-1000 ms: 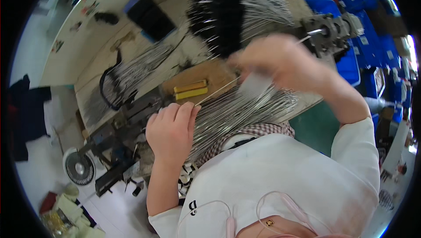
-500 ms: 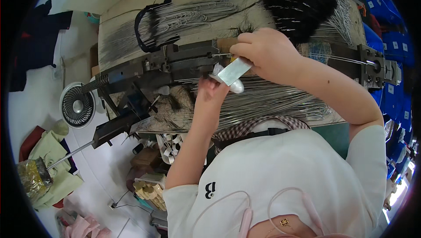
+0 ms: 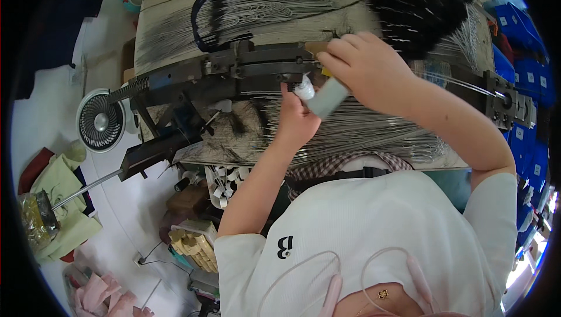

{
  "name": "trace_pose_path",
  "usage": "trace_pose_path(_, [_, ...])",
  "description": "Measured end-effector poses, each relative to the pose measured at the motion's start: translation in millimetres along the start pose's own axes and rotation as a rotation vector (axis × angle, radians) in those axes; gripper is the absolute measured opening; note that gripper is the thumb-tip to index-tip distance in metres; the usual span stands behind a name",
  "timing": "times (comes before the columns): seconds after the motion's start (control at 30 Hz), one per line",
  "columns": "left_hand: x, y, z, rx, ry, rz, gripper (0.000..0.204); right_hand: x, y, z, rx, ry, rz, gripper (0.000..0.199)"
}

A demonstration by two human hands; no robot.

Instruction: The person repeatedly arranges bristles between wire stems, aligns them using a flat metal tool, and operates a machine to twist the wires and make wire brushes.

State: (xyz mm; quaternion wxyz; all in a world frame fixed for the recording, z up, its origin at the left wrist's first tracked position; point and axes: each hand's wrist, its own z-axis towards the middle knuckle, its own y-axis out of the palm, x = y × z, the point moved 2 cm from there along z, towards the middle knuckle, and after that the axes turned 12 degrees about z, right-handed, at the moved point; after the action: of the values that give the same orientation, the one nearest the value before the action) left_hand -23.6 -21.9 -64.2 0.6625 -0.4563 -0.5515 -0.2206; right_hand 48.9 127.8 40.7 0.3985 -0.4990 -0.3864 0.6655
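My left hand (image 3: 298, 119) is closed just in front of the dark metal clamp bar (image 3: 263, 55), one finger or thumb raised to its underside. Beside it is a crumpled white wrapping (image 3: 304, 88). A blurred pale grey flat plate (image 3: 328, 99) slants between my two hands; which hand holds it I cannot tell. Over the bar's right end, my right hand (image 3: 371, 68) is closed with its fingertips together. A small yellow piece (image 3: 325, 73) shows below those fingertips. What they grip is hidden. To the right, shiny wires (image 3: 467, 86) run into a dark metal block (image 3: 501, 96).
Loose straight wires (image 3: 374, 133) cover the bench's near side, with looped wires (image 3: 257, 13) farther back. Black bristly brushes (image 3: 418, 10) are heaped at the far right. A small fan (image 3: 100, 121) stands left, above a metal rod (image 3: 87, 191). Blue bins (image 3: 529, 71) line the right side.
The grey plate has shifted right and tilted. My left hand has moved slightly up and right, towards the clamp bar, and turned. The right hand has moved a little right; the whole view has shifted slightly.
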Motion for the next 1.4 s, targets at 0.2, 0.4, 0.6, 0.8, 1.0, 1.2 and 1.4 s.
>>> trace_pose_path(0.2, [-3.5,-8.5,1.7,-0.024,0.008,0.084,0.063,-30.4,47.6,-16.7,-0.018,0.021,0.139,0.028])
trace_pose_path(0.4, [22.0,-53.5,0.9,-0.245,-0.211,0.184,0.050,-24.2,34.5,-18.4,-0.194,0.247,0.334,0.039])
trace_pose_path(0.6, [-46.0,-138.7,-86.7,0.213,-0.863,-0.734,0.043,0.4,10.6,-59.3,-0.063,0.543,0.244,0.047])
trace_pose_path(0.8, [-49.9,-124.9,-77.3,0.499,-0.638,-0.915,0.024,31.8,32.4,-65.6,-0.053,0.678,0.397,0.028])
trace_pose_path(1.0, [-5.3,-89.4,-65.1,0.188,-0.692,-0.947,0.025,8.9,-26.3,-87.5,-0.015,0.540,0.708,0.012])
trace_pose_path(1.2, [112.3,29.3,40.6,-0.868,-0.340,-0.535,0.021,21.5,-70.4,-68.4,0.395,0.786,1.085,0.021])
trace_pose_path(1.4, [97.4,75.4,55.7,-0.686,-0.593,-0.693,0.021,31.3,-51.3,-59.0,0.307,0.747,1.169,0.023])
